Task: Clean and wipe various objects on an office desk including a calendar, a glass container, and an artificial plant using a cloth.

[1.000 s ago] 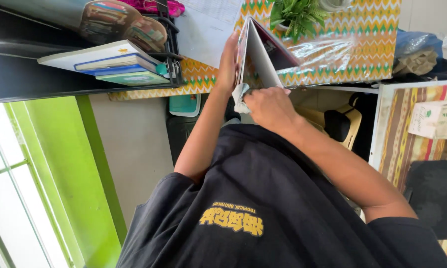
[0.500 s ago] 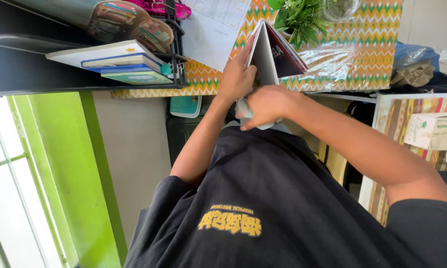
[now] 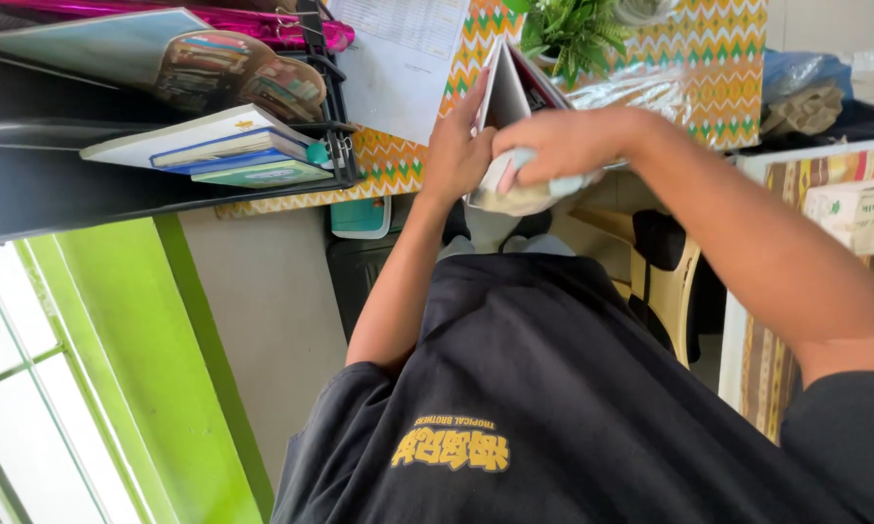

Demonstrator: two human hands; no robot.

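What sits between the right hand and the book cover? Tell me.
A pale crumpled cloth, pressed by the right hand against the book; head view.

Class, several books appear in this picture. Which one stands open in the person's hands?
The thin grey-covered book, gripped by the left hand while the right hand presses a pale cloth against it. The other books lie closed, stacked flat in the black rack.

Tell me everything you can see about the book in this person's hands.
The book is thin and hardback-like, with a pale grey-white cover facing the camera and dark reddish printed pages or cover behind. It stands partly open, spine side up, above the patterned table edge. The left hand grips its left cover. The right hand presses a pale cloth against its lower edge. Its lower part is hidden by the hands.
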